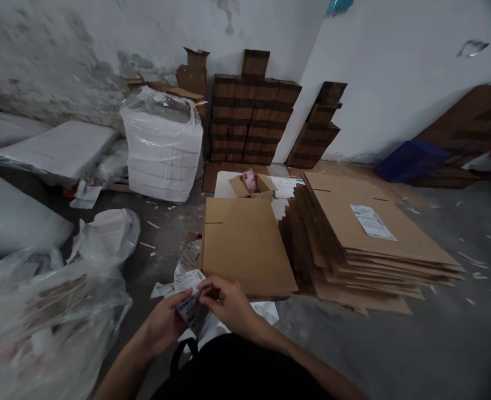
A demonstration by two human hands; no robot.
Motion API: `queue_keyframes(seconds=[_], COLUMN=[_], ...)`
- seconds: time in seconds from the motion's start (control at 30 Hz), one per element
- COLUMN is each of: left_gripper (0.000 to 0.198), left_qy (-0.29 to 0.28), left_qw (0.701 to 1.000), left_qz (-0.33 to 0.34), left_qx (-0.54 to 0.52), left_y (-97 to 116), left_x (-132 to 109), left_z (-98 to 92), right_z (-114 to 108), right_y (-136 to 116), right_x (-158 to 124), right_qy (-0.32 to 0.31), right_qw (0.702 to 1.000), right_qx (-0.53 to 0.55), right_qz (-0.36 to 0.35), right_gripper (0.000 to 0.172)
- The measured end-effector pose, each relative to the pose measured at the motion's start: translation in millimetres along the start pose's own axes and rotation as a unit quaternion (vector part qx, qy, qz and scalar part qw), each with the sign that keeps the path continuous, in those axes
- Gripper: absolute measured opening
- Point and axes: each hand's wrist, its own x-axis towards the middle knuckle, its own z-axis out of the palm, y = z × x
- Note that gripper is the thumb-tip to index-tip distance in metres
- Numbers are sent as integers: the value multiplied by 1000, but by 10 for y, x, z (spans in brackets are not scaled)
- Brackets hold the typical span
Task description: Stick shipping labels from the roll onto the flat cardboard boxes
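Both the left hand [165, 322] and the right hand [228, 303] pinch a small white printed paper label [188, 304], fingers closed on it, at six o'clock from the flat brown cardboard sheet [245, 244].

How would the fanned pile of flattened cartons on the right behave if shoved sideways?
The pile of flattened cartons is already splayed, so sheets would probably slide over each other rather than shift together. Many layers suggest real weight overall. Single sheets lie flat, so likely stiff.

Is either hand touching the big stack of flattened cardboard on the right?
No, the left hand and right hand both hold a small printed slip near the lap, apart from the cardboard stack.
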Motion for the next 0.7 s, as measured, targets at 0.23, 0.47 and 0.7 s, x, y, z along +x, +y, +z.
queue_keyframes(seconds=[0.23, 0.47, 0.7], left_gripper=[25, 22, 29], left_qy=[-34, 10, 161], left_qw=[998, 999, 968], left_qz=[-46, -14, 151], left_qx=[22, -46, -119], left_y=[5, 91, 354], left_x=[-23, 143, 518], left_z=[-235, -170, -407], right_z=[-64, 58, -1066], right_y=[-52, -135, -76], right_x=[-10, -6, 339], right_qy=[-27, 0, 274], right_qw=[998, 985, 959], right_qx=[-58, -106, -44], right_qz=[-14, -138, -61], right_gripper=[40, 9, 27])
